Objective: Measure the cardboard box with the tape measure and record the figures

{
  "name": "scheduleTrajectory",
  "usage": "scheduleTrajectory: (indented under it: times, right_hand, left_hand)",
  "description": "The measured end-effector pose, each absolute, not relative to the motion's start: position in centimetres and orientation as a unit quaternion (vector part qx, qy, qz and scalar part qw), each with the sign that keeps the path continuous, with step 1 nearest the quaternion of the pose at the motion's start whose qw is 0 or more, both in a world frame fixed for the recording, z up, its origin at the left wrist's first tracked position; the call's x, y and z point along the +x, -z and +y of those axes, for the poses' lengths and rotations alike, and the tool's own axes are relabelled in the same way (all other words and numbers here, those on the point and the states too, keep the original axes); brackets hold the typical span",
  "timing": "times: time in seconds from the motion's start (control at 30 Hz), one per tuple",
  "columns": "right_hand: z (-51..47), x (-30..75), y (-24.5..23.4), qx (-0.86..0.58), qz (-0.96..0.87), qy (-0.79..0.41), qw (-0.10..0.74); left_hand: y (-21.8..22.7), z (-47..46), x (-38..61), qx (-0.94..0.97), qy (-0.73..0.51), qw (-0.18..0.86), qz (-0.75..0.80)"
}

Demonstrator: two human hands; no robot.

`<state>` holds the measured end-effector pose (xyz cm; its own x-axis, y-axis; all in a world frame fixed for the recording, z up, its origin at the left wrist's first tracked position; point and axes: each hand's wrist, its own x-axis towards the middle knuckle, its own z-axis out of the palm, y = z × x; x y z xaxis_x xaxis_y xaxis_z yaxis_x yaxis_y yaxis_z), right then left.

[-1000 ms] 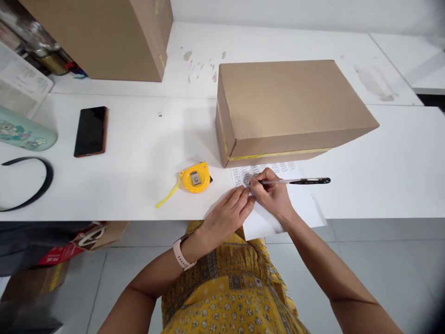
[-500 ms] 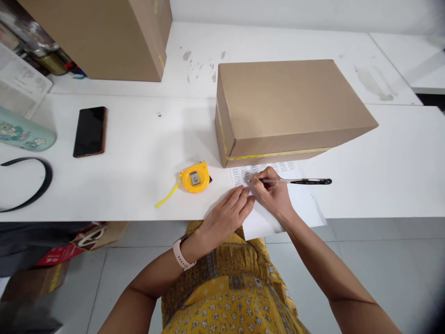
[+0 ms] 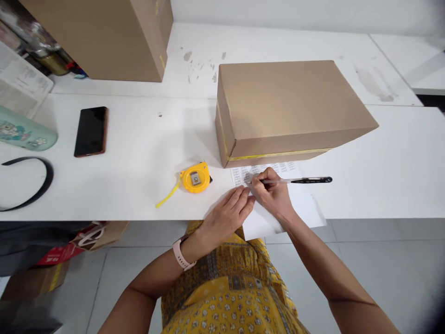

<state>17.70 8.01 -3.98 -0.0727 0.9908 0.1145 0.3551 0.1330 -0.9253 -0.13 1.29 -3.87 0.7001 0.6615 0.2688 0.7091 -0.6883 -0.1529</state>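
My right hand (image 3: pixel 273 191) is closed around a black-and-clear pen (image 3: pixel 306 180), its tip down at a white sheet of paper (image 3: pixel 302 204) with rows of small writing. Flat on the desk edge and the paper's left side lies my left hand (image 3: pixel 227 211), fingers stretched out and holding nothing. The far part of the sheet is hidden under or behind a closed cardboard box (image 3: pixel 292 102). To the left of my hands sits a yellow tape measure (image 3: pixel 195 178) with a yellow strap.
The white desk (image 3: pixel 139 185) also bears a phone (image 3: pixel 91 131), a black band (image 3: pixel 43 181) and a light green bottle (image 3: pixel 28 131) at the left. A larger cardboard box (image 3: pixel 104 41) stands at the back left. Bags (image 3: pixel 95 236) rest below the desk.
Almost nothing differs. Both hands keep their places on the paper, and the pen has barely moved.
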Motion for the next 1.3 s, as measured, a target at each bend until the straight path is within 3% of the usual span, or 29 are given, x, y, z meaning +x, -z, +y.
scheduleTrajectory:
  times: [1.3]
  right_hand:
    - [8.01,17.58,3.61,-0.553,-0.624,-0.369,0.411]
  left_hand:
    - [3.75,1.2,-0.21,-0.914,0.098,0.115,-0.377]
